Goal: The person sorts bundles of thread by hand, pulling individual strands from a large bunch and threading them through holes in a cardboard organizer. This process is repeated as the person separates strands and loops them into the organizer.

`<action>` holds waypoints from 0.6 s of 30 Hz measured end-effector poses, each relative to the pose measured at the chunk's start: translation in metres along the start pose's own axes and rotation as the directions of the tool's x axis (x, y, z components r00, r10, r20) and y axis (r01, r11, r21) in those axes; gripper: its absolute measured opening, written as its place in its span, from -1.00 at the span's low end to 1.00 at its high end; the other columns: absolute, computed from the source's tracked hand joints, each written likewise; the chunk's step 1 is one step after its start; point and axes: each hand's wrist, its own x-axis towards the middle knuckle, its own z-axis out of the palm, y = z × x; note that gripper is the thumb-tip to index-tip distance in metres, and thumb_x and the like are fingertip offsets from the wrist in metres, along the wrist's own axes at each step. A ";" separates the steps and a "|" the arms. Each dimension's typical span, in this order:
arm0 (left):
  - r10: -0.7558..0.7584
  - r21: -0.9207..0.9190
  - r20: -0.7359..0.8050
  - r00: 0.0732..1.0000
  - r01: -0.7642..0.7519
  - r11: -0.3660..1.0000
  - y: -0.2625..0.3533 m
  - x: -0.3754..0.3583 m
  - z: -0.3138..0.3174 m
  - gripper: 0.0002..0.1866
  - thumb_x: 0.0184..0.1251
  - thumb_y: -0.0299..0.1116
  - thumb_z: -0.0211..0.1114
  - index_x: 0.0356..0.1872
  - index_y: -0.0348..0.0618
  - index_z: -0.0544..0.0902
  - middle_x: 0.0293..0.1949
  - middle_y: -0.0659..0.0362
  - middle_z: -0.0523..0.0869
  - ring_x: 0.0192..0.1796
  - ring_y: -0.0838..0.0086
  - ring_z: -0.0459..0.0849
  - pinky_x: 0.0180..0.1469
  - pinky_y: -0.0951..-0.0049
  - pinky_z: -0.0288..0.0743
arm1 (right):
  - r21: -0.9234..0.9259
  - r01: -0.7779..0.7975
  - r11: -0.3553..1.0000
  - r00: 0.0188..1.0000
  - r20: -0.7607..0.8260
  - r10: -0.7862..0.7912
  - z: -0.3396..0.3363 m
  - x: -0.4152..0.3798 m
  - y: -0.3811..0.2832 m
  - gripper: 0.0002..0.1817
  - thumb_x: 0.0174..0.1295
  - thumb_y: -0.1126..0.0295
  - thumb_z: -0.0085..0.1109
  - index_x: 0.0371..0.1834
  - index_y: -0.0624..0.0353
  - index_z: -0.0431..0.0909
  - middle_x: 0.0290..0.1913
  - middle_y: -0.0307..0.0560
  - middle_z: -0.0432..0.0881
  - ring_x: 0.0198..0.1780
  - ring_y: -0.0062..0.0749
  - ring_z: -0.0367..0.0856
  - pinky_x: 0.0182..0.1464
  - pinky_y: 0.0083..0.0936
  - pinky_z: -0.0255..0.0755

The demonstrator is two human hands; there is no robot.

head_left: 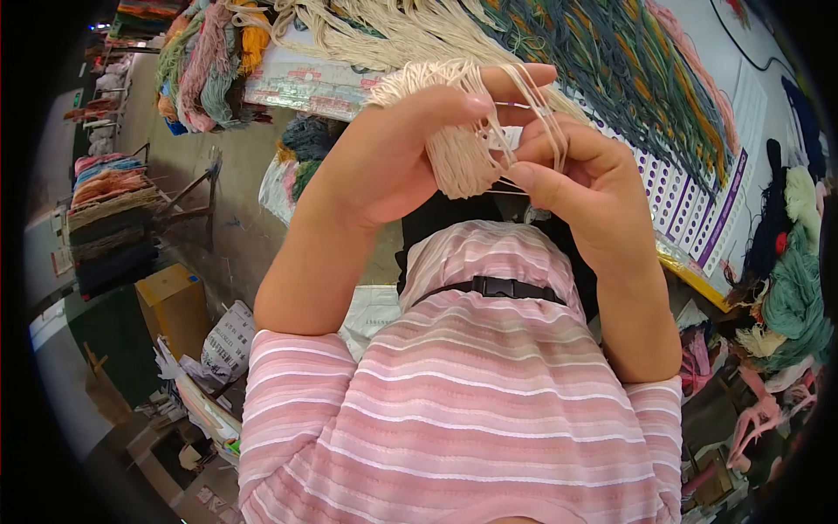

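A thick bundle of cream yarn (464, 164) is wrapped around my left hand (393, 144), running across the palm and over the back. The thumb lies over the bundle, and one finger points out to the right. Close beside it, my right hand (585, 166) pinches a few cream strands between thumb and bent fingers. Some loose strands loop from the left hand's extended finger to the right hand. The ends of the right fingers are partly hidden behind the strands.
Long cream yarn (375, 35) and teal-and-orange yarn (602, 70) lie across the table ahead, above a dotted sheet (668, 188). Colourful skeins (205, 70) hang at its left end. A yarn stack (109, 223) and cardboard box (172, 306) stand left; teal skeins (794, 288) hang right.
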 end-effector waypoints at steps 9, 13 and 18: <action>0.076 0.168 -0.003 0.997 -0.075 0.983 0.006 -0.003 0.007 -0.39 0.19 -0.43 0.24 0.23 -0.52 0.27 -0.27 0.20 0.55 -0.25 0.53 0.62 -0.21 0.51 0.53 | 0.159 -0.119 0.980 0.993 0.039 0.115 -0.002 -0.007 -0.007 -0.88 0.17 0.50 0.21 -0.30 0.34 0.56 -0.41 -0.17 0.62 -0.44 -0.65 0.51 -0.37 -0.72 0.40; 0.108 0.179 -0.029 0.994 -0.101 0.979 0.004 -0.004 0.010 -0.42 0.19 -0.43 0.24 0.20 -0.52 0.30 -0.34 0.19 0.57 -0.33 0.52 0.64 -0.23 0.51 0.54 | 0.175 -0.143 0.974 0.990 0.041 0.138 -0.003 -0.011 -0.009 -0.88 0.20 0.49 0.17 -0.29 0.35 0.57 -0.40 -0.14 0.63 -0.45 -0.62 0.55 -0.38 -0.72 0.41; 0.086 0.180 -0.063 0.994 -0.074 0.981 0.007 -0.007 0.013 -0.48 0.18 -0.43 0.26 0.14 -0.49 0.39 -0.36 0.18 0.60 -0.30 0.51 0.64 -0.19 0.49 0.53 | 0.184 -0.157 0.970 0.987 0.049 0.150 -0.002 -0.014 -0.009 -0.85 0.24 0.45 0.11 -0.27 0.34 0.56 -0.40 -0.12 0.63 -0.46 -0.59 0.58 -0.38 -0.71 0.42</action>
